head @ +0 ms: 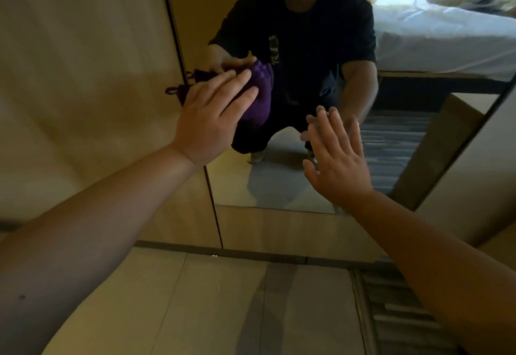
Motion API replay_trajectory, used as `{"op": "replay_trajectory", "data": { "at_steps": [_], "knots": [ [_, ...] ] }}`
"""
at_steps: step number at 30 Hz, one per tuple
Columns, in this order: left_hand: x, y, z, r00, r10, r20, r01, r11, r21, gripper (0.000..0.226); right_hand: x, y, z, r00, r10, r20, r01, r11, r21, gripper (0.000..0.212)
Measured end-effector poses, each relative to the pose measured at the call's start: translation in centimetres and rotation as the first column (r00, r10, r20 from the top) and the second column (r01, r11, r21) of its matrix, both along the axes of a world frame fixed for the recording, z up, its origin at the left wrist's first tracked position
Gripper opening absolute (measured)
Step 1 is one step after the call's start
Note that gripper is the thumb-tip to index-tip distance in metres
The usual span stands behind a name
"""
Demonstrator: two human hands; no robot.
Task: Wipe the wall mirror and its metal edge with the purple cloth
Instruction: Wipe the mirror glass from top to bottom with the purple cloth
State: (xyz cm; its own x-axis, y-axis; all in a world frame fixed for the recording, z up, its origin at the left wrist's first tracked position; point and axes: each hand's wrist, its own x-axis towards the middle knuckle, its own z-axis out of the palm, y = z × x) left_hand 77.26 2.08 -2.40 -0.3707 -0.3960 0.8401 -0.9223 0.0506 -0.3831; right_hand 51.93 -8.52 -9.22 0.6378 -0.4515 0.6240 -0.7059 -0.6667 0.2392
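The wall mirror (284, 187) fills the upper middle of the head view, with a dark metal edge (170, 17) down its left side. My left hand (212, 114) presses the purple cloth (258, 98) flat against the glass close to that left edge, fingers stretched over it. A loop of the cloth (171, 91) pokes out to the left across the edge. My right hand (337, 159) lies flat on the glass lower right, fingers spread, holding nothing. The mirror shows the crouching person's reflection and both hands.
Beige wall panels (78, 75) lie left of the mirror, another panel (293, 229) sits below it, then a dark skirting strip (251, 254) and pale floor tiles (223, 304). Striped carpet (399, 310) starts at the lower right. A bed is reflected at the top right.
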Motion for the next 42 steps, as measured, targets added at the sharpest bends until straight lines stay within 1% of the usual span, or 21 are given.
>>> {"op": "replay_trajectory", "data": {
  "at_steps": [2,5,7,8,9,11,13,14,16,20,23,25,26,27,29,32,34,37,38,40,42],
  "knots": [
    [0.4,-1.6,-1.7,1.0,0.023,0.019,-0.023,1.0,-0.019,0.031,0.6,-0.6,-0.7,1.0,-0.012,0.003,0.012,1.0,-0.008,0.074],
    [1.1,-3.9,-5.7,0.992,0.058,0.11,-0.052,0.997,-0.063,0.041,0.7,-1.9,-1.8,1.0,0.0,0.026,0.002,0.998,-0.056,0.071],
    [1.5,-4.9,-8.0,0.991,0.031,0.13,-0.016,0.992,-0.122,0.045,0.7,-3.0,-2.6,0.998,0.031,0.048,-0.025,0.992,-0.122,0.07],
    [1.7,-5.1,-9.4,0.989,0.007,0.146,0.011,0.992,-0.123,0.046,0.8,-3.6,-3.0,0.996,0.059,0.069,-0.046,0.984,-0.175,0.069],
    [2.0,-4.8,-11.2,0.982,-0.016,0.187,0.034,0.995,-0.092,0.047,1.0,-4.1,-3.3,0.991,0.093,0.098,-0.068,0.969,-0.237,0.069],
    [3.4,-3.7,-16.4,0.942,-0.058,0.332,0.043,0.998,0.054,0.051,1.5,-5.0,-3.8,0.975,0.161,0.154,-0.102,0.937,-0.333,0.072],
    [4.6,-2.4,-21.8,0.894,-0.056,0.444,-0.023,0.985,0.172,0.055,1.7,-5.5,-4.1,0.965,0.191,0.179,-0.113,0.922,-0.37,0.075],
    [4.9,-1.9,-23.9,0.891,-0.034,0.453,-0.063,0.978,0.198,0.056,1.8,-5.7,-4.3,0.964,0.194,0.183,-0.112,0.918,-0.381,0.075],
    [4.7,-1.5,-26.3,0.909,0.005,0.416,-0.112,0.966,0.235,0.055,1.8,-5.7,-4.4,0.964,0.195,0.183,-0.112,0.916,-0.386,0.075],
    [3.5,-0.4,-25.3,0.931,-0.027,0.364,-0.107,0.933,0.343,0.044,1.0,-4.7,-3.4,0.973,0.167,0.162,-0.105,0.937,-0.334,0.068],
    [2.1,0.5,-23.1,0.967,-0.074,0.242,-0.046,0.889,0.455,0.041,-0.2,-3.4,-2.4,0.985,0.141,0.094,-0.121,0.973,-0.194,0.066],
    [0.7,0.4,-20.7,0.984,-0.119,0.129,0.042,0.874,0.483,0.043,-1.3,-2.6,-1.7,0.986,0.157,0.054,-0.151,0.984,-0.097,0.067],
    [-0.2,0.1,-19.0,0.986,-0.142,0.081,0.09,0.886,0.454,0.043,-2.0,-2.4,-1.4,0.984,0.169,0.063,-0.165,0.984,-0.073,0.067],
    [-1.2,-0.4,-17.0,0.985,-0.164,0.046,0.133,0.911,0.391,0.042,-2.8,-2.2,-1.2,0.982,0.169,0.09,-0.164,0.985,-0.053,0.066],
    [-3.7,-2.1,-11.9,0.977,-0.214,-0.007,0.211,0.955,0.208,0.034,-4.8,-2.1,-0.9,0.983,0.12,0.141,-0.12,0.993,-0.007,0.066],
    [-7.6,-5.5,-4.4,0.961,-0.275,0.03,0.276,0.959,-0.06,0.031,-7.8,-2.8,-1.0,0.992,0.013,0.126,-0.017,0.999,0.03,0.069],
    [-9.6,-8.1,-2.3,0.962,-0.25,0.106,0.261,0.959,-0.11,0.031,-9.2,-3.7,-1.5,0.994,-0.044,0.101,0.039,0.998,0.045,0.069],
    [-10.9,-10.6,-3.7,0.945,-0.148,0.292,0.181,0.979,-0.09,0.034,-9.9,-5.3,-2.7,0.993,-0.002,0.118,0.003,1.0,-0.006,0.065],
    [-11.1,-10.9,-4.8,0.944,-0.111,0.311,0.15,0.983,-0.105,0.036,-9.8,-5.8,-3.0,0.99,0.028,0.135,-0.021,0.998,-0.051,0.063],
    [-11.4,-11.0,-7.5,0.947,-0.096,0.306,0.131,0.987,-0.096,0.041,-9.4,-6.8,-3.9,0.979,0.068,0.192,-0.039,0.987,-0.154,0.06],
    [-10.8,-10.7,-11.4,0.922,-0.128,0.365,0.139,0.99,-0.003,0.044,-8.9,-7.5,-4.6,0.962,0.092,0.256,-0.033,0.973,-0.227,0.058]
  ]
}}
